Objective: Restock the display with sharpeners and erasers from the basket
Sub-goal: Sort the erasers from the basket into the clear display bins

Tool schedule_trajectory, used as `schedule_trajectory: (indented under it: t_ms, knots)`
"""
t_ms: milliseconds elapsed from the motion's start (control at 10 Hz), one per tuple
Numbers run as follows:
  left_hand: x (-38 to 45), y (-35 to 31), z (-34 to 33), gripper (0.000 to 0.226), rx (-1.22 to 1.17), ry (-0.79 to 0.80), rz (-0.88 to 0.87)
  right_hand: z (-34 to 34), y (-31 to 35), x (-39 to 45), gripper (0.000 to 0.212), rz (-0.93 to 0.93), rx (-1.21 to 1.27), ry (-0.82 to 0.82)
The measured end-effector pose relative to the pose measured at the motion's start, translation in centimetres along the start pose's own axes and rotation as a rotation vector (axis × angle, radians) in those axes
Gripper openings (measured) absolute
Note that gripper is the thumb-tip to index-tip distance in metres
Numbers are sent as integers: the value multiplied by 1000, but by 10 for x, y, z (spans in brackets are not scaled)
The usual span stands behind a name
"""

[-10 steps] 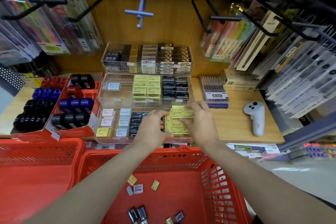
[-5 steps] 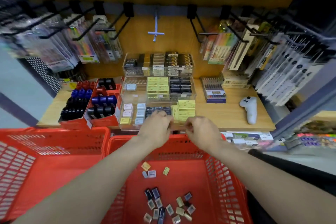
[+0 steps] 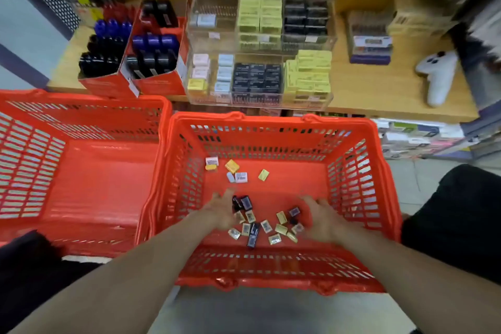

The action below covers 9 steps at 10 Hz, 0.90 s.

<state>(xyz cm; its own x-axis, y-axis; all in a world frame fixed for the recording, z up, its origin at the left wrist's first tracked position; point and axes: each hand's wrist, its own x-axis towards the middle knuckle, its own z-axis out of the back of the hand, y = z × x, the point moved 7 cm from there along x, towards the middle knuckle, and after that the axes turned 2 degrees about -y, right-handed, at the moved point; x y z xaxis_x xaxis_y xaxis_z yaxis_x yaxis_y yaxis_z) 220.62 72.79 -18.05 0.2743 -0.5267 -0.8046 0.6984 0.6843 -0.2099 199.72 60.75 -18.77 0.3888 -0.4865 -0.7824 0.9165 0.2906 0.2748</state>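
Note:
Both my hands reach down into the red basket (image 3: 360, 171) in front of me. My left hand (image 3: 221, 211) hovers with fingers spread at the left of a scatter of small boxed erasers (image 3: 260, 226), yellow and dark ones, on the basket floor. My right hand (image 3: 322, 218) hovers at the right of the same scatter, fingers loosely bent, holding nothing that I can see. A few more erasers (image 3: 235, 171) lie further back in the basket. The clear acrylic display (image 3: 257, 57) stands on the wooden shelf beyond, with yellow, black and pale erasers in its compartments.
A second red basket (image 3: 81, 171) with nothing in it stands to the left. Red cartons of black, blue and red sharpeners (image 3: 151, 49) sit left of the display. A white controller (image 3: 437, 76) lies on the shelf at the right, behind a box of pens (image 3: 370, 43).
Both hands have left the display's front yellow eraser compartment and dropped into the basket. The view has tilted down with them.

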Motion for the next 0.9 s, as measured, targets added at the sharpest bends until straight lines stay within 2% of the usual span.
schedule_trajectory:
  t_ms: [100, 200, 300, 400, 500, 600, 700, 800, 900]
  knots:
    - [24, 29, -37, 96, -55, 110, 103, -37, -10, 23, 113, -49, -32, 1]
    - [35, 45, -50, 111, -57, 167, 183, -57, -13, 40, 116, -119, -52, -28]
    - [42, 43, -52, 114, -19, 151, 193, -64, -10, 50, 116, -142, 14, -93]
    - [72, 19, -67, 92, 1, 108, -4, -66, -6, 60, 111, -101, 52, -191]
    - [80, 0, -66, 63, -102, 45, -85, -69, 7, 70, 90, 5, 137, -308]
    - [89, -6, -53, 91, -201, -74, -35, -58, 18, 87, 67, 68, 243, -430]
    - [95, -13, -36, 76, -416, -123, -88, -38, 32, 103, 65, 129, 145, -502]
    - [101, -8, -34, 70, -533, -118, -101, -37, 45, 112, 83, 134, -94, -390]
    - [103, 6, -35, 68, -591, -103, -56, -41, 54, 113, 68, 187, -220, -363]
